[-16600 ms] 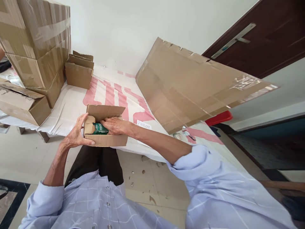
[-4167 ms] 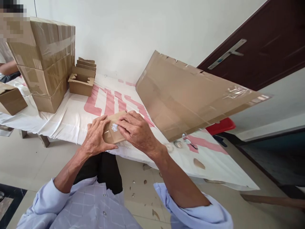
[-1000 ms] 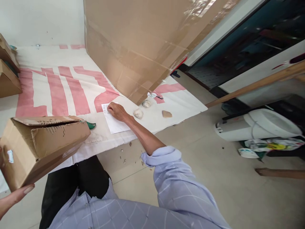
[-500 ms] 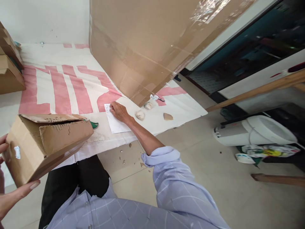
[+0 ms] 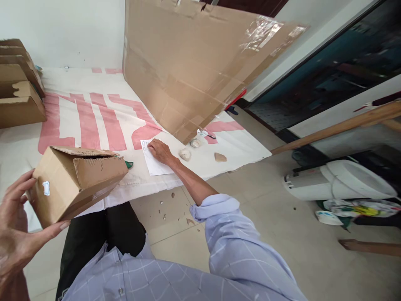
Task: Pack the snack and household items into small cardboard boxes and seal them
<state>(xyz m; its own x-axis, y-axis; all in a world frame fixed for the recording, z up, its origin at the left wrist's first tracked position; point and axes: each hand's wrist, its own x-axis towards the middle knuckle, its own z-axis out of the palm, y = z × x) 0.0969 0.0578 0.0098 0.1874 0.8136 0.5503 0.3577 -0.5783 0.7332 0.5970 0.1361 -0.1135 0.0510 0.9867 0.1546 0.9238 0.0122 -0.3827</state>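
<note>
My left hand [image 5: 21, 225] grips the near end of a brown cardboard box [image 5: 59, 184], thumb below and fingers along the side. The box is tilted at the table's edge, and its end bears a small white label with a blue border. A bit of green [image 5: 129, 164] pokes out behind it. My right hand [image 5: 160, 151] lies on a white sheet of paper [image 5: 156, 167] printed with small outlined label shapes. Its fingers are curled together at the sheet's upper part; whatever is under the fingertips is hidden.
Two pale lumps, one a stone-like piece [image 5: 184, 154], and a brown flat fragment [image 5: 220, 157] lie right of the sheet. A large cardboard panel [image 5: 188, 71] stands behind. Open boxes [image 5: 21, 108] sit at left. A white bucket [image 5: 341, 179] lies on its side at right.
The view has shifted, so more of my left hand and the box shows. My left hand still holds the box; my right hand stays on the sheet, with little visible movement.
</note>
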